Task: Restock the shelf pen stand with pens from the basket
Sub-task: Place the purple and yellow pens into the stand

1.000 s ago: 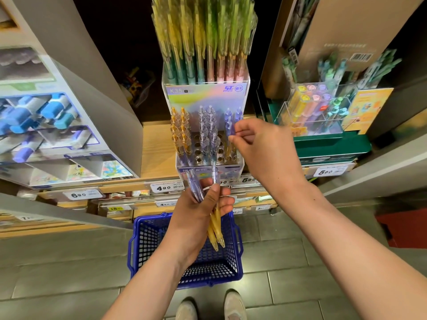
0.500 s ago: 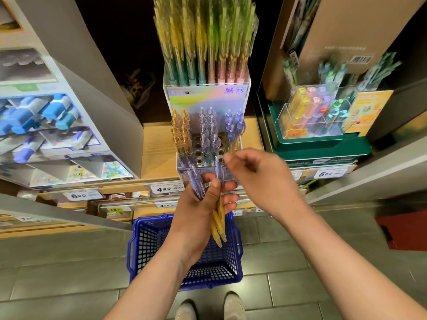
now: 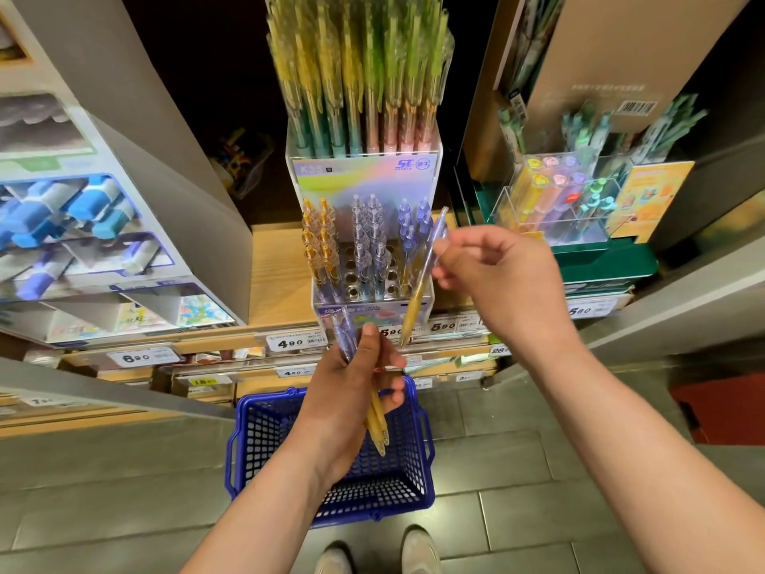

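A single pen [image 3: 418, 296], purple at its upper end and yellow toward its tip, is being pinched near the upper end between the thumb and fingertips of the right grip [image 3: 501, 279], so this grip is closing on that pen alone. The pen is being held tilted, tip down and to the left, in front of the right side of the pen stand [image 3: 331, 310], with its tip hanging before the price strip; whether it is touching the stand cannot be told. The left grip [image 3: 352, 391] is being held lower, just in front of the stand, and its fingers and thumb are being wrapped round a bundle of pens [image 3: 376, 428]; the purple ends are being pointed up at the stand's front face and the yellow tips down over the basket [image 3: 265, 449]. The clear stand is being carried by the wooden shelf [image 3: 273, 275]. Amber-topped pens [image 3: 318, 242] are being held in its left columns, clear-topped pens [image 3: 370, 238] in the middle and purple-topped pens [image 3: 414, 225] at the right, with open holes showing in the front rows. A taller tier of pastel pens [image 3: 360, 76] is being displayed behind it. The blue basket is being supported by the tiled floor [image 3: 124, 511], directly beneath the left grip and just ahead of the person's shoes [image 3: 418, 548].
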